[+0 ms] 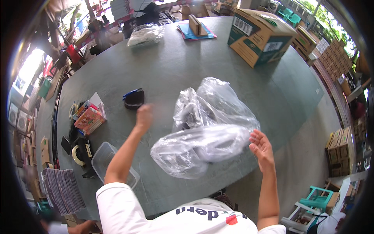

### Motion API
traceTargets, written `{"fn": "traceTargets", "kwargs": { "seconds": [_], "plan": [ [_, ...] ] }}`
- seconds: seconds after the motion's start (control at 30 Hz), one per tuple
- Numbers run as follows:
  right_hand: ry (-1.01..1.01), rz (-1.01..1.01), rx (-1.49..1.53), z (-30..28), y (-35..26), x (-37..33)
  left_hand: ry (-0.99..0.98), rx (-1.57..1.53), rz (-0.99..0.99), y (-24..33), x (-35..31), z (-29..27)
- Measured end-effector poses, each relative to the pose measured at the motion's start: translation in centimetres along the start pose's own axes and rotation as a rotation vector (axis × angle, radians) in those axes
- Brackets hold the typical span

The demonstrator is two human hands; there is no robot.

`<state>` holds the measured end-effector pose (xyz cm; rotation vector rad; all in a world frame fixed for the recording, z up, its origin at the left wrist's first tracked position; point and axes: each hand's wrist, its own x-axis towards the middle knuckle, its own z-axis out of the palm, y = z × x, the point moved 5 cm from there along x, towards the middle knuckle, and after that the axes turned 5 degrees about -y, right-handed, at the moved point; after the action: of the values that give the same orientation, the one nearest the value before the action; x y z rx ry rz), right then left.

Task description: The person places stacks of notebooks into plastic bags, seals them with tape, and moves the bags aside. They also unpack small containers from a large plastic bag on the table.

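Observation:
Clear plastic bags (202, 146) lie crumpled in a heap on the grey-green table (175, 70). Something dark shows through the film, but I cannot make out what. My right hand (261, 148) is at the heap's right edge, fingers extended and thumb apart; whether it touches the plastic is unclear. To the left of the heap, my left hand (144, 117) is raised above the table and smeared by motion, its fingers not readable. Just beyond it sits a small black item with a blue edge (134, 99).
A clear plastic tub (102, 156), a tape dispenser (81, 153) and a box of stationery (91, 119) stand at left. A large cardboard box (259, 37) occupies the far right. Another plastic bag (146, 34) lies at the far edge. Stools (317, 198) are on the floor at right.

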<state>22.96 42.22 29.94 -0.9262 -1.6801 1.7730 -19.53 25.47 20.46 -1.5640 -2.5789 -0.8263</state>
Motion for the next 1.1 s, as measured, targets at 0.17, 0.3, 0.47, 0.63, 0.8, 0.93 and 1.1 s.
{"fn": "traceTargets", "kwargs": {
  "seconds": [0.17, 0.3, 0.47, 0.63, 0.8, 0.93, 1.1],
  "plan": [
    [0.217, 0.016, 0.107, -9.8, 1.2, -4.9, 0.320, -0.700, 0.314, 24.2, -5.6, -13.1],
    [0.179, 0.032, 0.114, -12.6, 1.4, -7.9, -0.226, -0.160, 0.433, 24.3, -8.9, -4.4],
    [0.453, 0.043, 0.069, -24.9, 5.8, -17.6, 0.049, 0.233, 0.285, 22.7, -8.9, -2.6],
    [0.675, 0.233, 0.121, -36.1, 13.8, -29.4, -0.023, -0.014, 0.034, 26.4, -15.3, 2.1],
    [0.699, 0.361, 0.055, -39.4, 17.8, -32.5, 0.103, 0.243, 0.069, 24.3, -16.0, 9.8],
    [0.643, 0.556, -0.238, -39.0, 25.4, -30.3, 0.168, 0.290, 0.088, 22.1, -16.2, 12.4],
    [0.417, 0.762, -0.585, -36.4, 50.5, -26.7, 0.293, 0.376, 0.003, 19.8, -16.7, 9.0]
  ]
}}
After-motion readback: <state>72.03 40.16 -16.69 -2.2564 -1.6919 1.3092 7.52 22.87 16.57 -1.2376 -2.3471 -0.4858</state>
